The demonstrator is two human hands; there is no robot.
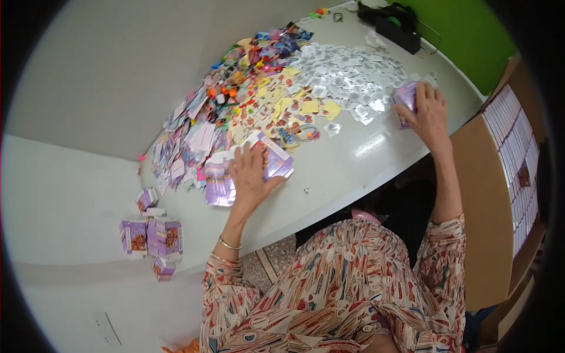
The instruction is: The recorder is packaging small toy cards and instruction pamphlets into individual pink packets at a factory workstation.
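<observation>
1. Several small purple boxes (152, 234) are already folded up and are seen gathered near the left edge of the worktop (347, 170), with one more (146, 199) lying a little above them and another (164, 269) below; these are judged to be the finished share of the work
2. A flat purple carton (276, 160) is pressed under the spread fingers of the left hand (250, 176), with a second flat purple sheet (219, 187) just beside it at the wrist; the carton lies near the front edge, in the middle of the worktop, and is not yet folded into a box
3. Another purple carton (405, 97) is grasped at its edge by the right hand (429, 112), far out at the right end of the worktop, next to the silvery packets
4. Much is judged to be left: a broad heap of colourful small trinkets and cards (247, 88) and a spread of silvery sachets (347, 73) are still loose, apart from the folded boxes
5. The worktop is pale grey, smooth and rounded along its front; a light glare is seen on it between the hands
6. At the far end a black tape dispenser (400, 29) is set near a green wall (471, 35)
7. At the right an open brown cardboard box (488, 194) holding rows of printed sheets (518, 147) is stood beside the worktop
8. A white wall with a socket plate (106, 328) is seen at the lower left, and a patterned sleeve (235, 282) with bangles at the wrist is worn
</observation>
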